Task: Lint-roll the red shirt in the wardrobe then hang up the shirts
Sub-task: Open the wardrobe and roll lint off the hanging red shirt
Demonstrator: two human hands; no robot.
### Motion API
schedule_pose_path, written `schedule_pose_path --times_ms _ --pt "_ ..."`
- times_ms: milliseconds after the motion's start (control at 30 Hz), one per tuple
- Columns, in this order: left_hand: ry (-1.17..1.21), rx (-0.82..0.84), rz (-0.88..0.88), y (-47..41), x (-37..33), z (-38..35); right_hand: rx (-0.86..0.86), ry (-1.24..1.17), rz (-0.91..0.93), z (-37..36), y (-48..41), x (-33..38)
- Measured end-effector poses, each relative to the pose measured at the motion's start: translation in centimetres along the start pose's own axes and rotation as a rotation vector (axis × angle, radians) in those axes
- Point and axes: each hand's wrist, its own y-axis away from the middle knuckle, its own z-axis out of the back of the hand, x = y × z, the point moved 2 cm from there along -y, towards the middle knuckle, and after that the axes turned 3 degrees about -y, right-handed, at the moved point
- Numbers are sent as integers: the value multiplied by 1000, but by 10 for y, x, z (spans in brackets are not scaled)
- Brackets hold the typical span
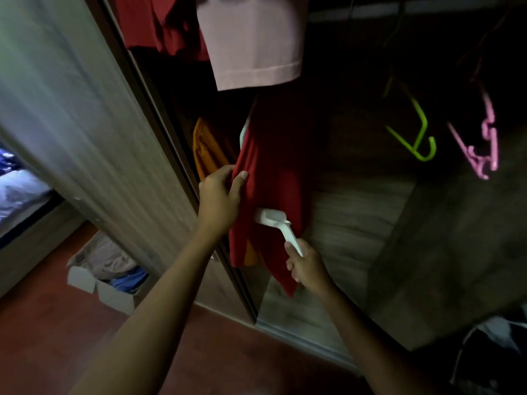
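Wardrobe [356,212] stood open, sliding door [85,124] pushed to the person's left, interior dark. Red shirt [271,178] hung inside, its long axis running top to bottom, lower hem dangling below both hands. It lay directly between the two hands: just right of the left fingers, just left of and above the right fingers.

Pink garment [253,41] hung above the red shirt, w/ another red garment [159,21] up and to the left of it. Orange garment [205,146] sat behind the left hand, partly hidden. Well off to the right of the right hand hung two empty hangers, green hanger [413,135] and pink hanger [482,143].

Left hand [219,195] pinched the shirt's left edge, thumb on the front face, other fingers behind the cloth, clamped on the fabric, prob. holding it taut. Right hand [306,265] was wrapped shut round the handle of the lint roller [273,220], roller head pressed on the shirt's front approx. mid-height, just below and right of the left hand.

Judgement: rolling was under way. Since the shirt ran vertical, the next stroke should follow that axis, w/ the left grip staying upstream to stop the cloth bunching. Right hand was the working one; hanging up not yet begun.
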Motion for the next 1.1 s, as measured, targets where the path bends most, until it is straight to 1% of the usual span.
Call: schedule_pose_path --times_ms 233,300,333,400,533,700,800,1000,1100 --pt "48 114 -101 7 5 -21 -385 -117 53 3 61 20" --pt "66 130 -137 23 -5 -36 -525 -119 65 11 92 16" --pt "65 121 -138 29 -9 -42 -552 -109 82 14 101 14" --pt "122 162 -160 51 -21 -59 -645 -94 97 26 133 5" --pt "199 362 -242 109 -57 -108 -875 -140 43 63 200 -14" --pt "179 639 -358 203 -123 -178 -1154 -216 -59 116 302 -60" --pt "241 814 -468 274 -170 -219 -1329 -161 -105 145 373 -88" --pt "357 1176 -687 446 -243 -293 -1631 -391 -241 181 516 -157" --pt "337 1291 -814 529 -262 -325 -1739 -473 -349 190 574 -206"
